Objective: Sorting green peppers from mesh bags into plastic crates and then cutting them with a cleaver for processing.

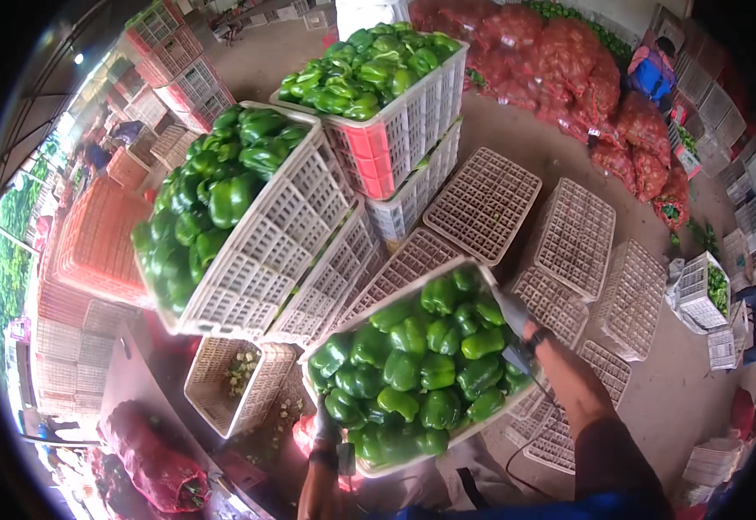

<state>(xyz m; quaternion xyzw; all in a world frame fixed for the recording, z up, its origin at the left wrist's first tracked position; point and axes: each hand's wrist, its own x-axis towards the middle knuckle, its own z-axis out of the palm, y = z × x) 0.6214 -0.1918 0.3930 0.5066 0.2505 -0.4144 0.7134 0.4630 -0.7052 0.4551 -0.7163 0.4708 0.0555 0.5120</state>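
Note:
Before me is a pale plastic crate (384,311) filled with glossy green bell peppers (401,367), tilted to one side. My gloved left hand (327,426) is closed on its near left rim, the fingers partly hidden. On the far right rim, my gloved right hand (514,312) grips the same crate. Just beyond, another pale crate (267,236) heaped with bell peppers stands on top of a stack. Behind that stack, a red-and-white crate (376,156) is piled high with lighter green peppers.
Upturned crates (483,204) cover the floor ahead and right. An open crate (237,416) with scraps stands at the left, near a red mesh sack (154,455). Red mesh sacks (560,65) are heaped at the back. A person in blue (652,74) is far right.

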